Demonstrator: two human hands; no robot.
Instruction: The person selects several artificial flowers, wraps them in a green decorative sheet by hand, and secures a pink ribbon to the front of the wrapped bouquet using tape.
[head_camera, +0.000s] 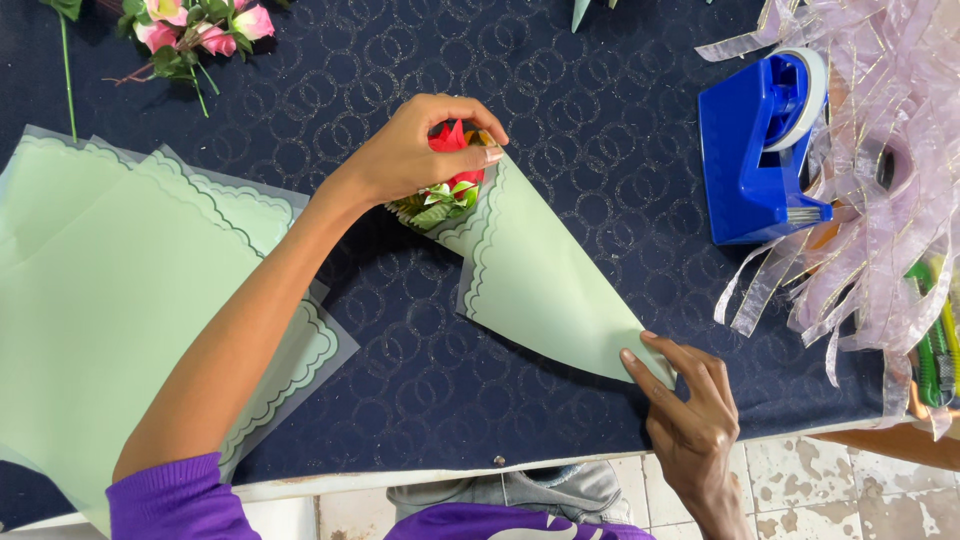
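Left hand (415, 150) clenched over red flower (452, 140) and green leaves (437, 208) at wide mouth of pale green paper cone (535, 275). Right hand (690, 410) pinching cone's narrow tip near surface edge. Cone lying flat on dark blue patterned surface (420, 350). Stack of scalloped green sheets (110, 300) at left. Blue tape dispenser (755, 165), lilac ribbon (890, 150) at right. Pink flowers (195, 30) top left.

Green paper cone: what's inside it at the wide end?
At the mouth of the green paper cone, red petals and green leaves show under the left hand. Stems and anything deeper are covered by the paper. The right hand pinches the tip.
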